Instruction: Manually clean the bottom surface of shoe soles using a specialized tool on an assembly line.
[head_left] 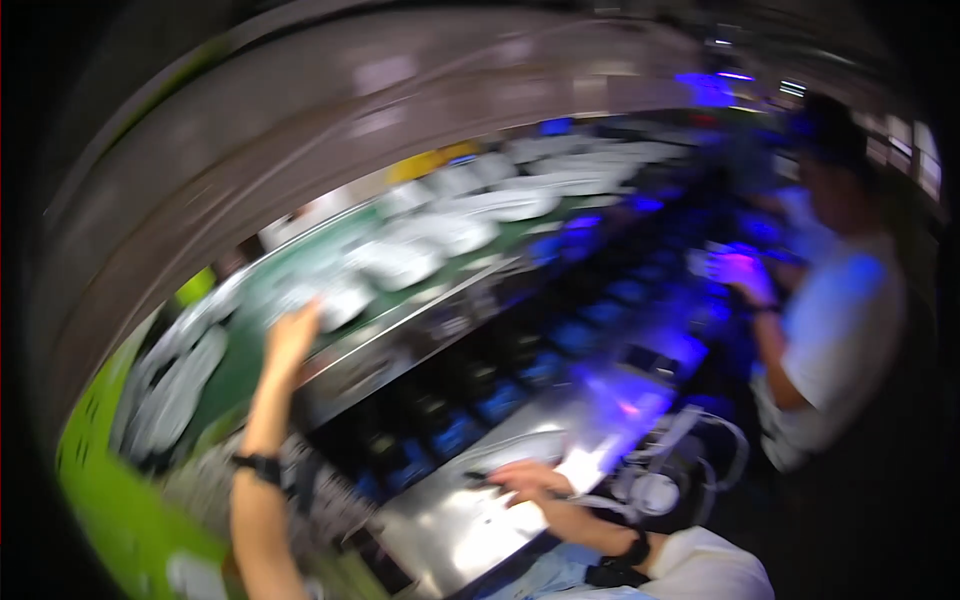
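Observation:
My left hand reaches over the green belt, its fingertips at a white flattish piece. Motion blur hides whether those fingers grip it. Along the belt runs a row of similar white pieces, too smeared to tell their kind. Lower down, my right hand is over a shiny metal worktop, fingers closed round a small dark thing that pokes out on the left. Each wrist wears a black band.
At the right stands a person in a light top, hands under violet-blue light. White cables coil on the worktop's right end, near a dark box. A dark gap separates worktop and belt. A lime-green panel is at the left.

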